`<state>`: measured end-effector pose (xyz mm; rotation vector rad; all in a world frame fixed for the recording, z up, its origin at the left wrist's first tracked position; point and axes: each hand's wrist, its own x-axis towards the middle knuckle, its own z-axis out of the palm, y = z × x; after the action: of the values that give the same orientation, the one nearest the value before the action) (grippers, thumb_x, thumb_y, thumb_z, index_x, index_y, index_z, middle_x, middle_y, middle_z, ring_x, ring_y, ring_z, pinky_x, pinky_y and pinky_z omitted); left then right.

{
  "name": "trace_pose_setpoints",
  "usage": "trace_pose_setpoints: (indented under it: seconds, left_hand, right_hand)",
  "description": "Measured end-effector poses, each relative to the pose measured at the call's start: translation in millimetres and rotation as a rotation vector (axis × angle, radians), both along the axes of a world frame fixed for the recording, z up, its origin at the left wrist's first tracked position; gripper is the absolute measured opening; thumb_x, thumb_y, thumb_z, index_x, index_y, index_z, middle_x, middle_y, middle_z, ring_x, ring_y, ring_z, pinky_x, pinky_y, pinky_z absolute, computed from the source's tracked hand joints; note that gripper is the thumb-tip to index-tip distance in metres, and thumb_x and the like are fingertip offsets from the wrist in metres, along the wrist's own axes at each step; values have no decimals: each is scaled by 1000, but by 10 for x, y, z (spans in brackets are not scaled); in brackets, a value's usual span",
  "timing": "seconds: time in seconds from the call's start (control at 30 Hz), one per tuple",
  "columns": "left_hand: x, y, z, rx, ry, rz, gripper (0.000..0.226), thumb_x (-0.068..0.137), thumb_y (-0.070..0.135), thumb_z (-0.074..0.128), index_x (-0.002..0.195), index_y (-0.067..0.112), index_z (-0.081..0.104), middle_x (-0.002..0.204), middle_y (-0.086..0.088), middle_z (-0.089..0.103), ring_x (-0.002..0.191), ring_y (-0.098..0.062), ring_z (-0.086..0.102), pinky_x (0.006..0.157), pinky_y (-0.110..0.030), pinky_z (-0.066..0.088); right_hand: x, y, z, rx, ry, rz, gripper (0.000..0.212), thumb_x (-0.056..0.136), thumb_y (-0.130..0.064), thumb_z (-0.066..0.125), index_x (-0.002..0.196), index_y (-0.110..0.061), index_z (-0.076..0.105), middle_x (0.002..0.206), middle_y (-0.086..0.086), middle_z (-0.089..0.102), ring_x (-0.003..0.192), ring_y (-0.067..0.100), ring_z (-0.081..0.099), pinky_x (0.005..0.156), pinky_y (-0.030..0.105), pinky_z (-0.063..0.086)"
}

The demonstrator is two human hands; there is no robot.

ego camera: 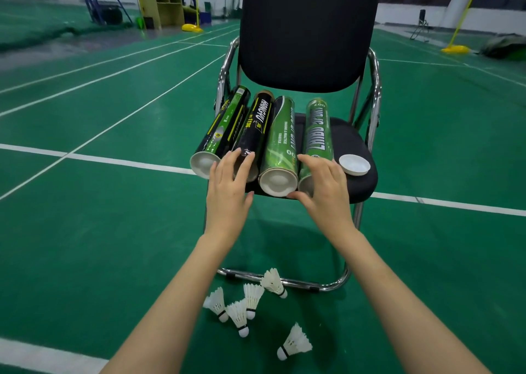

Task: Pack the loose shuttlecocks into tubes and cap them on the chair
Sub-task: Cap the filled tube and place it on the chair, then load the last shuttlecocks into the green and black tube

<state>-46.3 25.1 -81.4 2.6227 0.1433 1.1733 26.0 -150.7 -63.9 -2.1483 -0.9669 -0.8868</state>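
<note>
Several shuttlecock tubes lie side by side on the black chair seat (pixel 355 146): a green-black tube (pixel 225 126), a black tube (pixel 254 123), a green tube (pixel 280 140) and a rightmost green tube (pixel 317 129). My left hand (pixel 229 186) rests on the near end of the black tube, fingers spread. My right hand (pixel 324 186) covers the near end of the rightmost green tube, fingers over its top and thumb beneath. A loose white cap (pixel 354 164) sits on the seat to the right. Several white shuttlecocks (pixel 250 297) lie on the floor below.
The chair has a tall black back (pixel 308 32) and chrome frame (pixel 373 103). Green court floor with white lines surrounds it. One shuttlecock (pixel 294 342) lies apart at the lower right. Yellow net-post bases (pixel 192 28) and a wooden desk (pixel 165 9) stand far behind.
</note>
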Motion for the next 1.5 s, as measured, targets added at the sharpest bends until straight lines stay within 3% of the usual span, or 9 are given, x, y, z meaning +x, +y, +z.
trace_pose_setpoints:
  seconds: [0.47, 0.67, 0.73, 0.83, 0.9, 1.0, 1.07, 1.33, 1.5]
  left_hand:
    - [247, 69, -44, -73, -116, 62, 72, 61, 2, 79, 123, 18, 47, 123, -12, 54, 113, -23, 40, 93, -36, 27]
    - [-79, -58, 182, -199, -286, -37, 63, 67, 2, 76, 125, 11, 51, 125, -9, 50, 114, -25, 43, 101, -22, 30]
    - [-313, -104, 339, -244, -320, -33, 63, 66, 1, 77, 123, 7, 54, 123, -11, 52, 112, -23, 43, 100, -21, 34]
    - [-702, -153, 560, -292, -333, -38, 65, 62, -2, 79, 122, 6, 55, 121, -12, 53, 111, -22, 43, 97, -7, 27]
    - [-891, -158, 670, -292, -326, -40, 65, 62, 2, 80, 122, 7, 55, 121, -8, 52, 112, -21, 45, 99, -12, 30]
    - [-1077, -155, 830, -322, -345, -84, 63, 65, 13, 75, 124, 12, 53, 120, 10, 44, 113, -19, 46, 94, -42, 46]
    - [-1174, -175, 968, -361, -368, -116, 63, 66, 15, 75, 124, 14, 51, 120, 14, 42, 114, -17, 46, 89, -47, 49]
    - [-1378, -425, 1408, -483, -327, -318, 65, 63, 15, 77, 121, 25, 50, 116, 7, 49, 109, 0, 48, 80, -13, 49]
    - [-1435, -529, 1466, -580, -215, -468, 66, 63, 18, 78, 122, 26, 51, 119, 4, 54, 113, -7, 52, 80, -19, 52]
  right_hand:
    - [-102, -46, -89, 177, 269, 86, 83, 65, -20, 82, 130, -29, 31, 131, 3, 43, 121, 17, 34, 105, 46, 33]
    - [-111, -86, -63, 187, 326, 119, 81, 65, -20, 82, 131, -22, 35, 130, -3, 42, 121, 14, 37, 106, 48, 33]
    - [-131, -109, -29, 209, 372, 142, 78, 66, -20, 81, 130, -22, 37, 129, -11, 40, 122, 11, 37, 108, 39, 31]
    - [-182, -131, 35, 272, 439, 163, 74, 68, -17, 81, 127, -27, 38, 126, -21, 39, 120, -1, 37, 101, 10, 28]
    - [-211, -131, 76, 313, 473, 169, 74, 68, -15, 81, 126, -28, 37, 125, -21, 39, 119, -5, 36, 98, 5, 26]
    - [-273, -139, 172, 346, 463, 178, 75, 68, -15, 80, 128, -28, 37, 126, -22, 38, 121, -6, 35, 100, 6, 25]
    - [-349, -141, 276, 351, 435, 193, 75, 69, -15, 80, 127, -30, 36, 126, -22, 38, 120, -9, 35, 101, 5, 24]
    - [-710, -273, 936, 379, 196, 227, 80, 69, -12, 79, 133, -24, 33, 138, -8, 35, 131, 7, 32, 111, 22, 26]
    - [-858, -525, 1135, 268, 159, 217, 89, 67, -18, 80, 136, -36, 27, 143, -16, 29, 138, 5, 22, 115, 34, 20]
